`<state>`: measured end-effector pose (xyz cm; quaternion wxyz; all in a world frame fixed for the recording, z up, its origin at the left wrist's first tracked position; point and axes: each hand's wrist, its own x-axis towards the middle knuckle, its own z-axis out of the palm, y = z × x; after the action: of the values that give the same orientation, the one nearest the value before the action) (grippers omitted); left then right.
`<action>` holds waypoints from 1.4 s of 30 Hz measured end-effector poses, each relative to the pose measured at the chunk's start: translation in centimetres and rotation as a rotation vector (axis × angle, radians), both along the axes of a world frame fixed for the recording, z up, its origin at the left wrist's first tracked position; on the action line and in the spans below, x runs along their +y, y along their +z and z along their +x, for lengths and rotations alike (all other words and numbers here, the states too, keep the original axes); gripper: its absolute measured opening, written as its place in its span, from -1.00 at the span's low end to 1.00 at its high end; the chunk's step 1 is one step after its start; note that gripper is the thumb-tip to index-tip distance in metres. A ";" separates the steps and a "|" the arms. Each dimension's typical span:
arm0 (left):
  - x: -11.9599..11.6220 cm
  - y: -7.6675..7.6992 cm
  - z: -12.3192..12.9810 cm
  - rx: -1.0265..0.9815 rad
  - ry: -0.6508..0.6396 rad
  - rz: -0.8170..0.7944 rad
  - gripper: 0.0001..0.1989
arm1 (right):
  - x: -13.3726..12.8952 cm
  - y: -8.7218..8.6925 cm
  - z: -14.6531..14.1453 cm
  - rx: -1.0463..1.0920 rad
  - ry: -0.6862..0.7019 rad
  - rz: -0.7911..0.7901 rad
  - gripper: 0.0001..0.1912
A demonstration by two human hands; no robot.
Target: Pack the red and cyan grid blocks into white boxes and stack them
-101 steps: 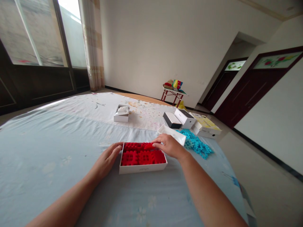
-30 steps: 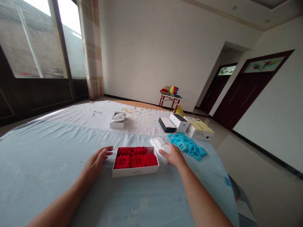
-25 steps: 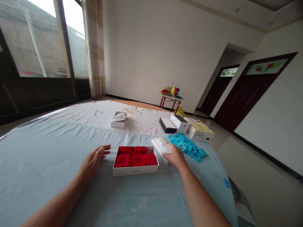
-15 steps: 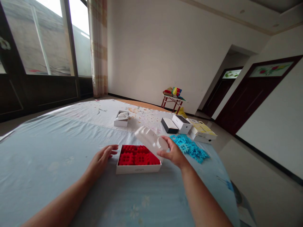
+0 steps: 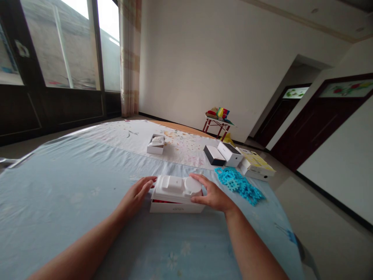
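Note:
A white molded plastic tray [image 5: 175,186] lies over the white box [image 5: 176,207], covering most of its opening. A thin strip of the red plastic pieces [image 5: 164,201] shows through the gap at the front. My right hand [image 5: 212,193] grips the tray at its right end, thumb in front and fingers behind. At the left end, my left hand [image 5: 141,192] has its fingers stretched out, their tips at the tray's corner. Whether they press on it is hard to see.
Right of the box lies a pile of blue interlocking plastic pieces [image 5: 239,186]. Behind it stand a black-and-white box [image 5: 215,155], a white box [image 5: 230,153] and a yellow-topped box [image 5: 258,164]. A small open white box [image 5: 155,144] sits farther back on the blue cloth [image 5: 72,186].
The tray has come down from a tilted position above the box and now lies over the red pieces. My left hand has moved in to the tray's left end.

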<state>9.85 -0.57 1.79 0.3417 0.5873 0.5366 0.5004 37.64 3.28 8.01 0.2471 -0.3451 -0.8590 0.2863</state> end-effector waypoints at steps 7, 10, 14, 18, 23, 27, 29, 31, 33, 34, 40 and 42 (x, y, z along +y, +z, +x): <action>-0.3 0.6 0.0 0.061 -0.058 0.009 -0.53 | 0.3 0.1 0.5 -0.037 0.030 -0.016 -0.22; -0.3 0.5 -0.1 0.119 -0.095 0.005 -0.50 | 0.3 0.0 0.4 -0.031 0.035 0.003 -0.23; -0.4 0.3 -0.2 0.167 -0.134 0.000 -0.48 | 0.2 -0.1 0.4 -0.033 0.050 0.019 -0.25; -0.3 0.3 -0.2 0.195 -0.152 0.007 -0.50 | 0.2 -0.1 0.4 -0.033 0.054 0.020 -0.26; 0.0 0.1 -0.3 0.206 -0.157 0.002 -0.49 | 0.4 -0.4 0.5 -0.021 0.079 0.011 -0.24; 0.3 -0.2 -0.4 0.215 -0.149 0.020 -0.48 | 0.5 -0.8 0.5 0.001 0.081 0.015 -0.24; 0.3 -0.2 -0.3 0.211 -0.152 0.008 -0.47 | 0.5 -1.0 0.5 0.008 0.076 0.019 -0.24; 0.1 -0.2 -0.2 0.199 -0.156 -0.011 -0.47 | 0.4 -1.1 0.4 0.018 0.065 0.029 -0.24; 0.0 -0.1 -0.1 0.185 -0.157 -0.017 -0.47 | 0.3 -1.3 0.4 0.034 0.045 0.035 -0.23; -0.1 -0.1 -0.1 0.180 -0.156 -0.014 -0.48 | 0.2 -1.3 0.4 0.044 0.032 0.031 -0.22; 0.0 -0.2 -0.2 0.157 -0.137 -0.001 -0.46 | 0.4 -1.8 0.7 0.157 -0.026 -0.044 0.03; 0.1 -0.3 -0.3 0.136 -0.128 -0.011 -0.44 | 0.5 -1.8 0.8 0.180 -0.048 -0.047 0.04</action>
<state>9.59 -0.52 1.50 0.3390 0.6512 0.5227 0.4334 38.48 3.76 6.23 0.3219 -0.3443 -0.8178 0.3301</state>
